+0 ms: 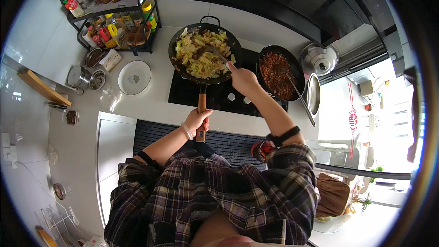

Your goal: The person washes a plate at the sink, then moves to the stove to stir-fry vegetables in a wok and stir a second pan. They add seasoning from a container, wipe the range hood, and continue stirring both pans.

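A black wok [176, 67] full of chopped cabbage [207, 63] sits over the left part of the black cooktop [187, 94]. My left hand [199, 121] grips its wooden handle [202, 101], which points toward my body. Closed around the spatula [221, 56] is my right hand [243, 80], above the wok's right rim. The spatula's blade is down among the cabbage and partly hidden by it. To the right, a second dark pan [301, 79] holds a reddish-brown minced food [277, 70], with a long metal utensil [300, 97] resting in it.
A white enamel plate [134, 77] lies left of the cooktop, near small metal bowls [97, 79] and a clear plastic bag [111, 98]. Behind them stands a black spice rack [109, 10]. A glass lid [319, 58] leans at the back right. The range hood [274, 3] overhangs the stove.
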{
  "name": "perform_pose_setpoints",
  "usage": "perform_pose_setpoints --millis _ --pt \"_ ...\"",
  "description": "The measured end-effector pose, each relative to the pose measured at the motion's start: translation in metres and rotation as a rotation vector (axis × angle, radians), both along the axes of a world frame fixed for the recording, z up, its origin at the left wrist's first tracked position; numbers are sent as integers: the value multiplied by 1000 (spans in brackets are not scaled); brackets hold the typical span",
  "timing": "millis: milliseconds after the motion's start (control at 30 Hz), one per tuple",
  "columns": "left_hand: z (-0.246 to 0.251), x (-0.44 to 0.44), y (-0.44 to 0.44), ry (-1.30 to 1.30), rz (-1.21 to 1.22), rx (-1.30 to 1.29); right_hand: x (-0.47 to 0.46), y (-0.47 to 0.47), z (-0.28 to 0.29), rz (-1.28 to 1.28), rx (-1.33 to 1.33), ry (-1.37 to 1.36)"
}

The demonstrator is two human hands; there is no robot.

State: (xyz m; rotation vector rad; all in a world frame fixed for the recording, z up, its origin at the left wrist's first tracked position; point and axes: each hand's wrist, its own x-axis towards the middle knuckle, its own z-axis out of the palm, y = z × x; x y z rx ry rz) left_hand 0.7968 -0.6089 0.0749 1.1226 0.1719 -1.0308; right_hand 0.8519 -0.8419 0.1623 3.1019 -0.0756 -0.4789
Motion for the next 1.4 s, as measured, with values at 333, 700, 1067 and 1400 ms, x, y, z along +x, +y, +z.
perform_pose_setpoints --millis 333,700,1067,1400 --pt "-3 1 0 -4 7 20 -63 13 34 113 8 -104" --pt "-5 1 -1 0 5 41 -9 10 -10 9 30 -270" --pt "1 1 -1 -8 12 31 -63 2 11 49 84 -127" --pt "-2 0 0 -23 3 41 -18 6 -30 -6 53 -234"
